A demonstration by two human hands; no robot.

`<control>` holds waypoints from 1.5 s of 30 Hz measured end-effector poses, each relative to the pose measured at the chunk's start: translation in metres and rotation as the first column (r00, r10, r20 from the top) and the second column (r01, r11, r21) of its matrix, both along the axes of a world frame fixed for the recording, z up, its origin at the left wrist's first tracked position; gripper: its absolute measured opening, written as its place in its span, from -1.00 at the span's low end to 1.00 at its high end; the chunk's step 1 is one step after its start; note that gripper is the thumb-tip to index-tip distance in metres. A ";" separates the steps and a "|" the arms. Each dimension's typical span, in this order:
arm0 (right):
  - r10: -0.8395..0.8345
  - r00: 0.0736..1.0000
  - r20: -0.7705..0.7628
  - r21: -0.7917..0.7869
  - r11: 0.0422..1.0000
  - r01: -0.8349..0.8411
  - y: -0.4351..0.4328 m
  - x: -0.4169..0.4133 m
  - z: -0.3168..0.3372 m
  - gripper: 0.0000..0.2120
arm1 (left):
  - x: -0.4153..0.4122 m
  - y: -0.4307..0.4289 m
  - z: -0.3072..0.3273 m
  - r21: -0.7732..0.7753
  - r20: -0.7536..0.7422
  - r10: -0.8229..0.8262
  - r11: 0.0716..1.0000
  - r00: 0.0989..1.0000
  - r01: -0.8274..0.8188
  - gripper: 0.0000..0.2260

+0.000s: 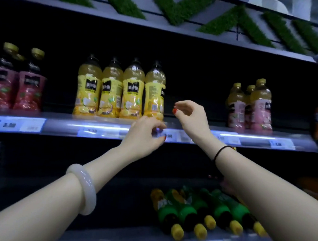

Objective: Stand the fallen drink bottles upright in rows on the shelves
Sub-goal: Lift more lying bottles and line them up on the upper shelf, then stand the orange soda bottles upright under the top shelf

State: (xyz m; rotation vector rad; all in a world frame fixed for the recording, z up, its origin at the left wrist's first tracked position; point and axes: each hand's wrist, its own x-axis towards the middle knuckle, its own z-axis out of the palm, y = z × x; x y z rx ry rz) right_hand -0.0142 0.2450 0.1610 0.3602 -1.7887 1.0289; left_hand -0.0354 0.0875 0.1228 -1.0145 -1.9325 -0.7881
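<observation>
Dark shop shelving filled the view, with green turf strips [177, 10] fixed along the header. On the upper shelf [57, 116] three groups stood upright: red-labelled bottles [15, 87] at left, four yellow bottles [118, 91] in a row at centre, and pink-labelled bottles [253, 108] at right. On the lower shelf [127, 238] the green-labelled bottles [185, 210] lay on their sides, packed side by side, yellow caps toward the camera.

Left hand [144, 136] was in front of the lit price strip [247, 141], just below the rightmost yellow bottle. Its fingers were bent with nothing seen in the grip, and contact with the strip could not be confirmed because of blur. A white bangle [83, 188] sat on that forearm.

Right hand [190, 115] was raised just right of the yellow row — fingers loosely curled, thumb and forefinger apart, empty. A black band [221, 151] circled that wrist.
</observation>
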 end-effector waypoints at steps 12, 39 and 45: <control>-0.292 0.937 0.190 0.090 0.956 0.280 0.110 0.054 -0.123 -0.77 | 0.011 0.075 -0.075 -0.308 -0.192 -0.044 0.951 0.980 -0.017 -0.67; -0.692 0.592 0.413 0.732 0.639 0.236 0.458 0.036 -0.167 -0.62 | -0.006 0.404 -0.106 -0.530 0.411 0.023 0.819 0.911 0.219 -0.67; -0.577 0.689 0.438 0.594 0.761 0.260 0.495 0.051 -0.174 -0.70 | -0.001 0.468 -0.104 -0.544 0.335 -0.070 0.800 0.940 0.254 -0.71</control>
